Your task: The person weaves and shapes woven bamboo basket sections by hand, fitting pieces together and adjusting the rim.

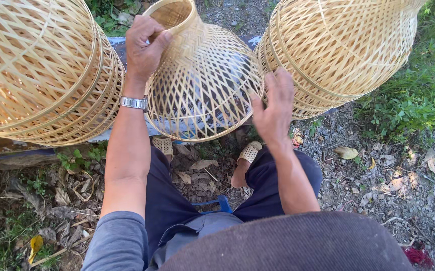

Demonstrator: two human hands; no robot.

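Note:
A bell-shaped woven bamboo basket [205, 85] with an open lattice stands tilted in front of me, its narrow neck pointing up and away. My left hand [144, 47] grips the neck near the top rim, a metal watch on that wrist. My right hand [273, 108] rests with spread fingers against the basket's wide lower rim on the right side, slightly blurred.
A stack of similar woven baskets [41, 75] lies at the left, another stack [338, 50] at the right. My legs in dark trousers and woven sandals [250, 150] are below. Gravel, dry leaves and grass [423, 95] cover the ground.

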